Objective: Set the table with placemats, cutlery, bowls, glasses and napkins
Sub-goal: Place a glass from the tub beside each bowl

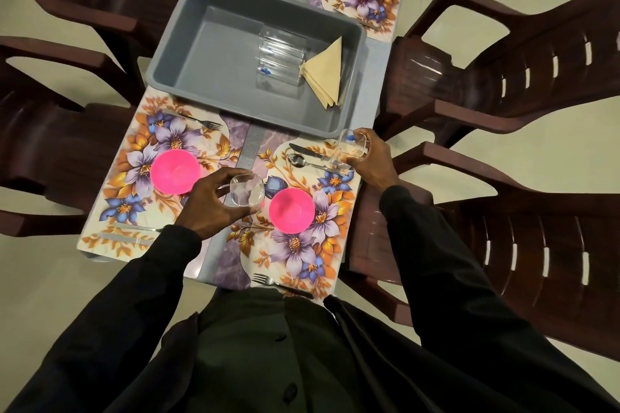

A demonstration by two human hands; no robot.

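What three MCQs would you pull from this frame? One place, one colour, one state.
1. Where are the napkins?
A) on the placemats
B) in the grey tub
C) on a chair

2. What colour are the bowls?
A) pink
B) white
C) blue

3. What is the left hand doing?
A) lying flat on the table
B) holding a fork
C) gripping a glass

Answers:
1 B, they lie folded by the tub's right wall.
2 A, every bowl in view is bright pink.
3 C, the hand wraps a clear glass between the two near bowls.
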